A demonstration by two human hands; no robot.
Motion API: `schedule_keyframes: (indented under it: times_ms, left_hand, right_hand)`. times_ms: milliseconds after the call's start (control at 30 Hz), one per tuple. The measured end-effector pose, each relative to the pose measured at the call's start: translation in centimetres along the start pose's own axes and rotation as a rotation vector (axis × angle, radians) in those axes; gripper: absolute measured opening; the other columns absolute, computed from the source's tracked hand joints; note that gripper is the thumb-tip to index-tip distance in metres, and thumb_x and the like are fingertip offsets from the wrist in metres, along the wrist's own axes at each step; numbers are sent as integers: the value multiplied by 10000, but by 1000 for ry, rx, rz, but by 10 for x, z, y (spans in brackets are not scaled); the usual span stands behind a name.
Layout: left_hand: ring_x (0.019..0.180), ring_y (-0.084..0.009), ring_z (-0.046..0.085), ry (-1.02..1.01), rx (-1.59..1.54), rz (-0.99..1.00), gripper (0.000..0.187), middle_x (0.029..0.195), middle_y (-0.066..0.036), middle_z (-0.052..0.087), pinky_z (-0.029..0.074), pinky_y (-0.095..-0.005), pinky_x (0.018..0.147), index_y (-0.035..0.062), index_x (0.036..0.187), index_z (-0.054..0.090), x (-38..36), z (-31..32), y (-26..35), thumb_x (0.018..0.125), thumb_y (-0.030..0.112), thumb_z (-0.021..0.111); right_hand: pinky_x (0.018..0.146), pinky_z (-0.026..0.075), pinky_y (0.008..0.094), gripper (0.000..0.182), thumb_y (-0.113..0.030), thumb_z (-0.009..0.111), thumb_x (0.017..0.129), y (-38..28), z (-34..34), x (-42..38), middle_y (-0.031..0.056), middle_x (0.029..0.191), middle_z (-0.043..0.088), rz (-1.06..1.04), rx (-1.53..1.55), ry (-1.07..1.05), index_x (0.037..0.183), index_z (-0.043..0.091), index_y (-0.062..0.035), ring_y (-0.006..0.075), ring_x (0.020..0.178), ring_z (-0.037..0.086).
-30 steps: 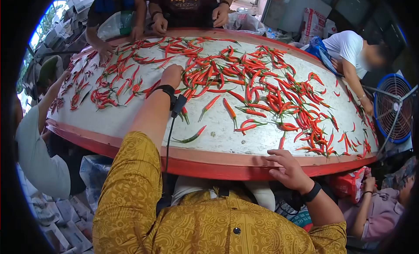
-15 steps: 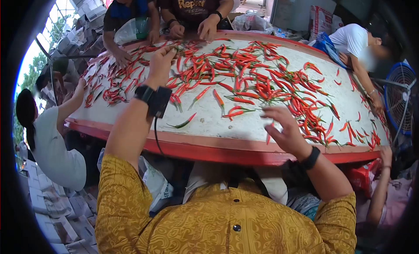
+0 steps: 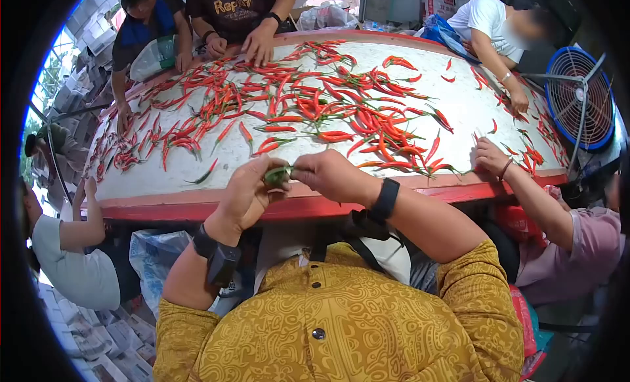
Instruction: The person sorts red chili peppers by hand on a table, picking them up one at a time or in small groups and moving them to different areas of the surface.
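Above the table's near edge, my left hand [image 3: 248,190] holds a small bunch of green stems or leaves [image 3: 278,177] between thumb and fingers. My right hand [image 3: 330,176] meets it from the right, its thumb and forefinger pinched on the same green bunch. Fingers hide part of the bunch. Beyond both hands, many red chili peppers [image 3: 315,106] with green stems lie in a loose heap across the white tabletop [image 3: 243,160]. A single red pepper [image 3: 205,173] lies to the left of my left hand.
Co-workers surround the table; their hands [image 3: 261,43] are at the far edge, and another hand [image 3: 492,157] is at the near right. A blue fan [image 3: 580,96] stands at the right. A clear plastic bag [image 3: 154,254] hangs below the table at left.
My hands, earlier apart, have come together near the table's front edge. The left came back from the far side, and the right moved left. The view has shifted; the co-worker's hand at right reaches onto the table.
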State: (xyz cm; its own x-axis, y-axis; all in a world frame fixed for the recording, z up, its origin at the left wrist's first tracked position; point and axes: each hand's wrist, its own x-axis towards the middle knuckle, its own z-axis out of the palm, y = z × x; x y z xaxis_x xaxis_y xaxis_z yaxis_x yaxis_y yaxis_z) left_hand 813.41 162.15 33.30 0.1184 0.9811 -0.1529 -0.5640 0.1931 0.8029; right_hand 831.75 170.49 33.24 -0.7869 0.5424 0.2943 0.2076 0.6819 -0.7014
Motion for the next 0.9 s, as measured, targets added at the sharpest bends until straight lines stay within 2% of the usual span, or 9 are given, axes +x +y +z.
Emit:
schedule_keyframes:
  times_ms: [33,133,467,533,567,633,667,833,900]
  left_hand:
    - [749,-156,607,3,-2,-6,200,890,-78,628,504,-270,674,-2,1078,582,0,2,-7,928,128,562]
    - [688,-92,570,4,544,-69,216,814,-36,614,466,-213,620,-8,1024,613,3,11,-25,908,174,617]
    - [656,-79,540,-87,566,-17,192,810,-17,603,428,-218,583,-11,951,639,14,47,-57,904,174,616]
    - [635,-93,501,-440,801,130,197,741,-8,572,408,-245,592,-13,834,628,2,62,-51,898,173,614]
    - [635,-93,501,-437,801,133,197,741,-8,572,408,-245,592,-13,834,628,-4,71,-45,898,173,614]
    - [636,-112,505,-857,627,62,225,712,-31,566,394,-270,586,-25,782,611,-15,84,-34,867,183,630]
    - [636,-112,505,-855,623,63,225,712,-31,566,394,-270,586,-25,782,611,-20,82,-32,867,183,630]
    - [664,-73,493,-140,934,-30,195,702,1,537,384,-242,592,-11,763,609,-55,41,-11,810,175,646]
    - [613,-65,480,136,1086,-69,159,641,15,515,381,-241,560,-7,752,620,-75,7,-8,791,147,622]
  right_hand:
    - [574,477,381,176,-203,560,900,4,-4,-9,135,668,604,5,4,-2,858,625,-45,282,610,608]
    - [612,488,448,212,-254,576,859,10,-15,-30,142,717,621,-80,-450,-53,779,604,-59,353,697,618]
    - [603,464,394,199,-248,651,842,21,-59,-77,138,734,614,-120,-170,-80,869,646,-51,317,657,588]
    - [614,455,355,220,-255,640,874,10,-76,-89,137,714,598,-141,105,-372,874,647,-35,239,659,593]
    - [614,455,355,220,-255,640,874,12,-86,-93,137,714,598,-144,103,-375,874,647,-35,239,659,593]
    - [643,457,316,245,-260,626,897,21,-106,-99,111,709,593,55,225,-646,899,649,-16,158,684,584]
    - [653,459,295,233,-232,617,905,39,-112,-104,84,717,598,70,312,-578,919,651,-2,125,691,567]
    - [688,484,413,235,-237,574,856,101,-155,-97,188,826,641,208,-284,-172,902,670,-28,350,740,608]
    - [726,485,436,259,-255,552,855,136,-173,-91,186,824,645,166,-529,-42,939,667,-38,370,782,611]
